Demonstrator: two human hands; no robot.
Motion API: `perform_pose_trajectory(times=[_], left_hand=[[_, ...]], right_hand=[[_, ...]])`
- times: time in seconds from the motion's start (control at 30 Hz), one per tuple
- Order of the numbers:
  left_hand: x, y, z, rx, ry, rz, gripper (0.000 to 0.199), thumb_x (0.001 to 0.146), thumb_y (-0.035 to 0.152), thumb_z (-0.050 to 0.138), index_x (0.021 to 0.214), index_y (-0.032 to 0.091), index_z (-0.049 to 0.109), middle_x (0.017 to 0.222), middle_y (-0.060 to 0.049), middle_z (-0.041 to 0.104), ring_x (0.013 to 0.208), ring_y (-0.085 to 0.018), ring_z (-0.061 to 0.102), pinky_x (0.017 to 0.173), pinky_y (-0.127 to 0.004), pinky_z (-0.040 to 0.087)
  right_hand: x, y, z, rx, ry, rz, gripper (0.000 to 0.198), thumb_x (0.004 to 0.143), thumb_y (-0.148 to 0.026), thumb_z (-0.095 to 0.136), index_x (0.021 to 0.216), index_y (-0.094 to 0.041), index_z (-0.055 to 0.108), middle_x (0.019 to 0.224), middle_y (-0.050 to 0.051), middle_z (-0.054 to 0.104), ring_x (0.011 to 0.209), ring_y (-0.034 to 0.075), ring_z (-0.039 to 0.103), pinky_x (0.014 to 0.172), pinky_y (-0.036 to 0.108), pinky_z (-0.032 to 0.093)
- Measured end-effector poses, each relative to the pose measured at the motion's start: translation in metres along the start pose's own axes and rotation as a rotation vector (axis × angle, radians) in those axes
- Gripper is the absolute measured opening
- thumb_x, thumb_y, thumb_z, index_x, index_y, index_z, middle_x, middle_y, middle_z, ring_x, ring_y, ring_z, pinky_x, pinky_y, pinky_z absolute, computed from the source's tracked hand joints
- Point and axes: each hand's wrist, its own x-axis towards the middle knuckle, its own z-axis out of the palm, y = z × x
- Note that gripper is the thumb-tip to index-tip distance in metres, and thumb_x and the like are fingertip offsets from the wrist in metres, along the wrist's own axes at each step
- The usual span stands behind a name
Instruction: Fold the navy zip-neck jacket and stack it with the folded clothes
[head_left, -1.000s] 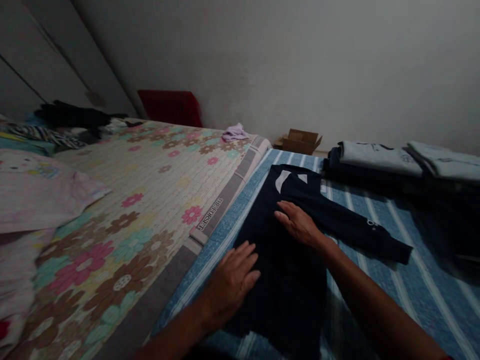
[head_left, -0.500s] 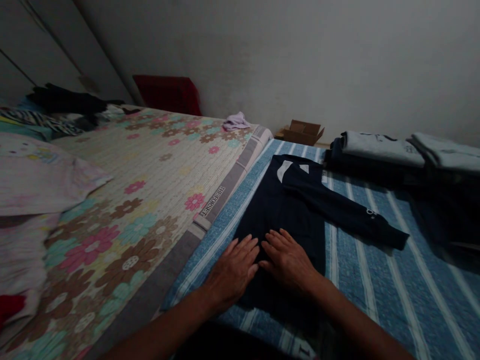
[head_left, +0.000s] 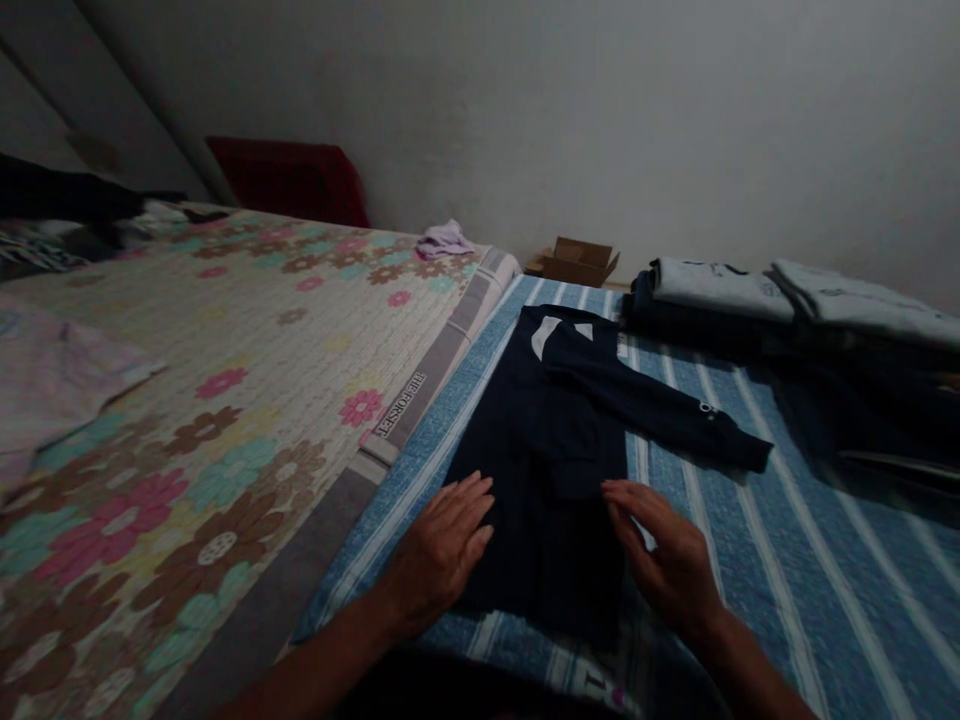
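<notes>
A navy blue long-sleeved top (head_left: 540,460) lies flat, folded lengthwise, on a blue striped sheet. One sleeve with a small white logo stretches out to the right, and pale patches show near the collar end. My left hand (head_left: 442,545) rests open along the lower left edge of the top, fingers extended over the cloth. At the lower right edge is my right hand (head_left: 667,555), fingers bent a little with a gap between them and the thumb. Its fingertips meet the garment's border, and I see no cloth gripped in it.
Folded grey garments (head_left: 720,285) sit on dark clothes to the right. On the left is a flowered mattress (head_left: 285,330) with a pink garment (head_left: 67,370) and a small lilac cloth (head_left: 444,240). A cardboard box (head_left: 577,262) stands by the wall.
My hands have parted from the middle of the top, the left to its left edge and the right to its right edge. The view has turned slightly right.
</notes>
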Motion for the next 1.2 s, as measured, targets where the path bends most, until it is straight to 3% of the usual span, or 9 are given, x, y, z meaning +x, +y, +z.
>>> perform_pose_trajectory(times=[0.17, 0.33, 0.43, 0.6, 0.7, 0.9, 1.2], left_hand=[[0.002, -0.006, -0.015, -0.064, 0.067, 0.07, 0.033, 0.087, 0.013, 0.044, 0.119, 0.013, 0.05, 0.124, -0.012, 0.057, 0.125, -0.021, 0.043, 0.101, -0.039, 0.042], [0.002, -0.009, -0.019, -0.077, 0.137, 0.016, 0.035, 0.086, 0.014, 0.045, 0.121, 0.014, 0.049, 0.123, -0.011, 0.057, 0.123, -0.021, 0.045, 0.1, -0.039, 0.044], [-0.003, -0.005, -0.017, -0.079, 0.112, 0.007, 0.035, 0.086, 0.013, 0.044, 0.121, 0.013, 0.049, 0.125, -0.012, 0.056, 0.125, -0.022, 0.042, 0.101, -0.04, 0.042], [-0.009, -0.002, -0.015, -0.046, 0.107, -0.009, 0.037, 0.087, 0.011, 0.042, 0.123, 0.011, 0.044, 0.129, -0.014, 0.051, 0.129, -0.022, 0.036, 0.104, -0.04, 0.039], [-0.01, -0.003, -0.015, -0.001, 0.097, -0.044, 0.041, 0.088, 0.015, 0.042, 0.128, 0.011, 0.039, 0.134, -0.015, 0.047, 0.131, -0.023, 0.032, 0.106, -0.043, 0.036], [-0.015, 0.0, -0.008, 0.092, -0.112, -0.134, 0.067, 0.085, 0.04, 0.049, 0.139, 0.009, 0.023, 0.144, -0.019, 0.03, 0.135, -0.03, 0.021, 0.105, -0.049, 0.031], [-0.02, -0.008, -0.019, 0.058, -0.373, -0.115, 0.08, 0.08, 0.054, 0.05, 0.143, 0.017, 0.016, 0.148, -0.015, 0.02, 0.137, -0.029, 0.014, 0.108, -0.05, 0.018]], right_hand=[[-0.022, -0.03, 0.002, 0.021, -0.093, -0.112, 0.024, 0.085, -0.007, 0.047, 0.104, -0.019, 0.055, 0.085, 0.007, 0.065, 0.082, 0.018, 0.062, 0.071, 0.032, 0.051], [-0.008, -0.042, 0.015, -0.025, -0.273, -0.067, 0.017, 0.09, -0.015, 0.04, 0.085, -0.019, 0.056, 0.059, -0.001, 0.054, 0.052, 0.012, 0.052, 0.05, 0.023, 0.04], [0.015, -0.041, 0.025, -0.152, -0.421, -0.04, 0.019, 0.088, -0.012, 0.04, 0.089, -0.019, 0.057, 0.064, 0.0, 0.058, 0.055, 0.011, 0.055, 0.053, 0.021, 0.04], [0.05, -0.047, 0.047, -0.508, -0.813, -0.225, 0.032, 0.082, -0.008, 0.047, 0.112, -0.017, 0.054, 0.075, 0.005, 0.065, 0.063, 0.02, 0.062, 0.052, 0.026, 0.04], [0.06, -0.048, 0.059, -0.564, -0.941, -0.271, 0.027, 0.084, -0.009, 0.045, 0.108, -0.013, 0.055, 0.077, 0.009, 0.067, 0.064, 0.021, 0.064, 0.051, 0.027, 0.041], [0.069, -0.044, 0.06, -0.592, -0.88, -0.231, 0.021, 0.086, -0.011, 0.043, 0.1, -0.014, 0.058, 0.08, 0.01, 0.066, 0.07, 0.024, 0.064, 0.055, 0.03, 0.044], [0.061, -0.031, 0.063, -0.528, -0.922, -0.22, 0.017, 0.085, -0.01, 0.045, 0.089, -0.017, 0.059, 0.077, 0.006, 0.065, 0.067, 0.02, 0.062, 0.054, 0.028, 0.038]])
